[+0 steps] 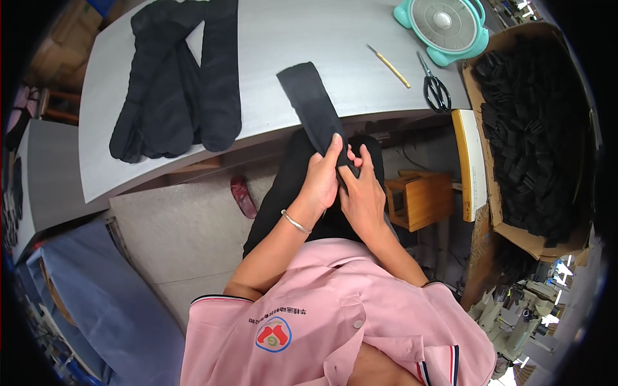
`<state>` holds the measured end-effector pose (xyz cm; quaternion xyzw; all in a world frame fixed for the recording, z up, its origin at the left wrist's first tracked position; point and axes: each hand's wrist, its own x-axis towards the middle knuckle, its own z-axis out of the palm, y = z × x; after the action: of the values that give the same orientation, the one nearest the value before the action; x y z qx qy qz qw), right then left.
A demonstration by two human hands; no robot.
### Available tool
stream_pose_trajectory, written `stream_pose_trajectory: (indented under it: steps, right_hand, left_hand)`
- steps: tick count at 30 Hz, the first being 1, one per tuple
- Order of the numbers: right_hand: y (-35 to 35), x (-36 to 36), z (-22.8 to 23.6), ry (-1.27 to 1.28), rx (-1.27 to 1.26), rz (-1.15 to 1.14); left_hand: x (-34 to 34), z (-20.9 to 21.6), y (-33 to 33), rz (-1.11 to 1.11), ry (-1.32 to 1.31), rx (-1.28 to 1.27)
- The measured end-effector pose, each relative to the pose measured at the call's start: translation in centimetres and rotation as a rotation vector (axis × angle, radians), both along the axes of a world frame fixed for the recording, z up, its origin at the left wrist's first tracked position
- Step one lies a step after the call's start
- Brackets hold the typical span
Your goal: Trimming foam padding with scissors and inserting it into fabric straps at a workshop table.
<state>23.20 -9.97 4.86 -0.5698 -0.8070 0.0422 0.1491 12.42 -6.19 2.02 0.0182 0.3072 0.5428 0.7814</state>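
A black fabric strip (312, 96) runs from my hands up over the near edge of the grey table, its wide flat end lying on the tabletop. My left hand (320, 180) is closed on the strip's lower part, thumb stretched along the top. Close beside it my right hand (362, 196) grips the same lower end with bent fingers. The very end of the strip is partly hidden between my hands. On the left of the table lies a stack of long black fabric pieces (164, 83) with rounded ends, some crossing over each other.
The grey table (257, 38) carries scissors (436, 90) with black handles, a thin yellow-handled tool (389, 66) and a teal fan (444, 26). At right stands a cardboard box (528, 235) full of small black pieces. Below are a wooden stool (421, 199) and a dark red shoe (243, 196).
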Motion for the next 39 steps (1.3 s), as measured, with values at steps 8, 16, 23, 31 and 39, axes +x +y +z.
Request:
stream_pose_trajectory:
  steps: [8, 16, 23, 31, 39]
  right_hand:
    - [-1.5, -0.6, -0.1, -0.152, -0.187, -0.113]
    - [3.3, -0.6, -1.8, 0.077, -0.091, -0.069]
    - [-1.2, -0.3, 0.7, -0.06, -0.389, -0.122]
    - [2.3, -0.9, -2.5, 0.011, -0.194, -0.062]
    - [-2.3, -0.2, 0.6, -0.094, -0.201, -0.029]
  left_hand:
    - [-0.3, -0.2, 0.7, 0.002, 0.066, -0.048]
    - [-0.2, -0.7, 0.5, -0.028, 0.075, 0.136]
    - [-0.3, 0.0, 0.5, 0.022, 0.102, -0.055]
    - [0.1, 0.2, 0.6, 0.013, 0.086, 0.017]
    - [0.0, -0.3, 0.7, 0.0, 0.079, -0.006]
